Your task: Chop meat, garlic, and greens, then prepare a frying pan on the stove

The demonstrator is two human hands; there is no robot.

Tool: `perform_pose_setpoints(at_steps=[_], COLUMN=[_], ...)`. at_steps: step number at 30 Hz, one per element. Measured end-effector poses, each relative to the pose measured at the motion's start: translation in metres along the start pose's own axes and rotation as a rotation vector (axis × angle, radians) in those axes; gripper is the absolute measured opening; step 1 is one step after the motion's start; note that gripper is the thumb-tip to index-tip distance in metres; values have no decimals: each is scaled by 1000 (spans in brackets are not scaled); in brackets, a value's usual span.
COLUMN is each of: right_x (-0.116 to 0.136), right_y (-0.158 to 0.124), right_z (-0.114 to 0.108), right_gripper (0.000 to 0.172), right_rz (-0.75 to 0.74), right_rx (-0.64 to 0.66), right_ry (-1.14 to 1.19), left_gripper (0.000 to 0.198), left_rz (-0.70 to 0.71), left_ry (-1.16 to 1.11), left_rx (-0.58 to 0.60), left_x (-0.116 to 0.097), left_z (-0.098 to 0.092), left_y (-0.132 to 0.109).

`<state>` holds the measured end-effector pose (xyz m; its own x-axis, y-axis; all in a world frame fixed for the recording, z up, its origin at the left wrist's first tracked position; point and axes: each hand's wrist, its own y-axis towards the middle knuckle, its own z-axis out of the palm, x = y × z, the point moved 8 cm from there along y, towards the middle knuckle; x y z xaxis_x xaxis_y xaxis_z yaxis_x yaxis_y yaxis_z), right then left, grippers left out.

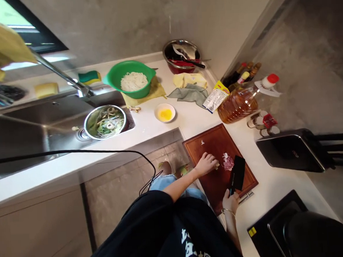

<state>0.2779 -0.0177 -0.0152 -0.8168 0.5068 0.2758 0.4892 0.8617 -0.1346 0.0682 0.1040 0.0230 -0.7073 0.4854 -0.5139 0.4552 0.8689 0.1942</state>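
Observation:
My right hand (230, 202) grips the handle of a black cleaver (239, 173), whose broad blade lies over the right part of a brown wooden cutting board (213, 193). A small pile of chopped pink-and-white pieces (228, 162), resembling shallot or red onion, sits beside the blade. To the left of the pile, my left hand (206, 164) is low over the board, fingers bent together around a small yellowish piece (217, 166) at their tips. Its kind is too small to make out. One white scrap (202, 142) lies near the board's far edge.
Left is a sink (20, 134) with a metal bowl of greens (105, 121). Behind stand a green colander of noodles (133, 81), a dish of beaten egg (165, 113) and a steel bowl (181, 54). An oil jug (240, 107) and a black hob (277, 219) are rightward.

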Motion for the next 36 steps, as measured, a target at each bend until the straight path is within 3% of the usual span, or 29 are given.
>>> perform_pose_setpoints(at_steps=[3, 5, 7, 9, 12, 16, 18, 20, 23, 27, 32, 34, 36], right_x=[1, 4, 19, 48, 112, 209, 250, 275, 287, 293, 305, 291, 257], right_y=[-2, -5, -8, -13, -24, -54, -75, -95, -111, -108, -74, -57, -42], right_z=[-4, -11, -21, -32, -37, -13, 4, 20, 39, 57, 63, 55, 40], right_gripper=[52, 50, 50, 52, 55, 47, 42, 40, 41, 37, 36, 38, 41], right_rz=[12, 46, 59, 30, -41, -234, -377, -474, -525, -566, -539, -456, -277], right_rx=[0, -20, -69, -140, -184, -70, -8, 32, 67, 128, 172, 107, -31], right_ry=[-47, -93, -145, -176, -150, -29, 30, 84, 153, 222, 232, 195, 98], left_gripper=[25, 28, 31, 33, 34, 34, 32, 32, 33, 37, 26, 22, 21], left_rz=[33, 6, -74, -166, -320, -619, -727, -784, -817, -762, -759, -787, -821], left_ry=[-58, -90, -120, -154, -171, -103, -55, -1, 61, 139, 252, 263, 227], left_rx=[-10, -57, -122, -191, -313, -474, -524, -528, -469, -365, -253, -248, -254], left_x=[2, 10, 26, 50, 104, 204, 254, 299, 354, 399, 429, 434, 433], left_z=[-18, -40, -69, -103, -158, -230, -259, -282, -300, -303, -294, -293, -292], left_y=[4, -6, -27, -60, -122, -200, -221, -226, -213, -178, -157, -161, -168])
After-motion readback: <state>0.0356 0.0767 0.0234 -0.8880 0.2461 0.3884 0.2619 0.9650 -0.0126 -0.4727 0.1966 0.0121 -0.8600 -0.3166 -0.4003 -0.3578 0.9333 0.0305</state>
